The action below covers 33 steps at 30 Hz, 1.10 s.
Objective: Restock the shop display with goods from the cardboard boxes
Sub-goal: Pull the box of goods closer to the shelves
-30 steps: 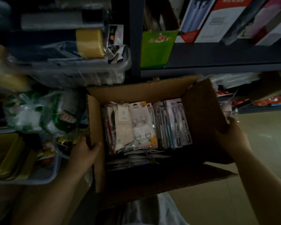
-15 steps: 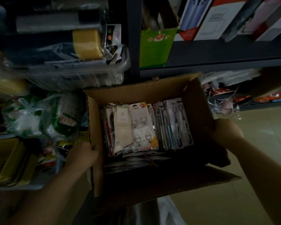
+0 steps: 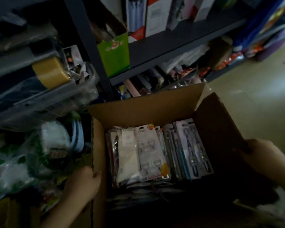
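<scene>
An open cardboard box [image 3: 138, 111] fills the lower middle of the head view. Inside it stand packs of goods: carded hooks [image 3: 149, 152], a pale flat pack [image 3: 127, 155] and toothbrush packs [image 3: 190, 148]. My left hand [image 3: 82, 186] grips the box's left wall, thumb over the rim. My right hand [image 3: 260, 157] holds the outside of the right flap [image 3: 217, 129], fingers curled round its edge. Both forearms reach in from the bottom corners.
Dark metal shelving [image 3: 179, 41] rises behind the box, holding upright cartons and a green box [image 3: 113, 53]. To the left, clear plastic bins [image 3: 59, 96] hold tape rolls and bagged goods [image 3: 23, 158]. Pale floor [image 3: 253, 89] lies to the right.
The view has swung right and down, so the box now sits lower and further right. Both hands keep their hold on the box's sides.
</scene>
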Motion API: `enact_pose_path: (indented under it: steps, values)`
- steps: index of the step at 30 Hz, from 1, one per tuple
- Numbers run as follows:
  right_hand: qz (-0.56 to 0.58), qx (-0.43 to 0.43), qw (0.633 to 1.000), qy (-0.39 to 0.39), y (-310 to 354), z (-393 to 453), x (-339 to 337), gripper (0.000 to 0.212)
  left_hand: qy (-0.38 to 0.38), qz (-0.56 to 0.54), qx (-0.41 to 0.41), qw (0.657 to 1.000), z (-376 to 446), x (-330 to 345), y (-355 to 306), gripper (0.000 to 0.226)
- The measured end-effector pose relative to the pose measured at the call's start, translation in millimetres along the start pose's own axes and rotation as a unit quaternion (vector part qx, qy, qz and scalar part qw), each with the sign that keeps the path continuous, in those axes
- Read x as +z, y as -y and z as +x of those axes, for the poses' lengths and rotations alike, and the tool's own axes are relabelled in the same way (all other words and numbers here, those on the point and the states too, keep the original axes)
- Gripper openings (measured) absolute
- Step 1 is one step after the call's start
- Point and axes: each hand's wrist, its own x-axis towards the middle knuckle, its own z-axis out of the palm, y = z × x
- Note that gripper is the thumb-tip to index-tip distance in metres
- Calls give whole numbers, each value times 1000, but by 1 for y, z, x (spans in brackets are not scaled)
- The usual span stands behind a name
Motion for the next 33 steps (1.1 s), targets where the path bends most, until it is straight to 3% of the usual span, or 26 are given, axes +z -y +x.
enact_pose_path:
  steps: [3,6,9,13,19,23,33]
  values:
    - [82,75,994,15,-36,-35,15,20,-6,12,66,998,-4,-10,-25,38]
    - [143,135,980,-7,-75,-63,28,30,1,26,122,992,-3,-18,-59,38]
    - [181,193,964,-37,-115,-78,35,19,8,58,173,983,-7,-26,-107,39]
    - [224,261,938,-31,-174,-73,39,19,36,97,206,973,-9,-27,-187,35]
    - [245,275,930,5,-268,-25,24,19,74,96,217,968,-7,-14,-322,28]
    - [284,318,904,31,-325,16,-2,17,80,94,238,963,-3,-14,-409,27]
    - [344,362,866,-28,-406,134,-67,18,35,151,306,940,43,-26,-626,34]
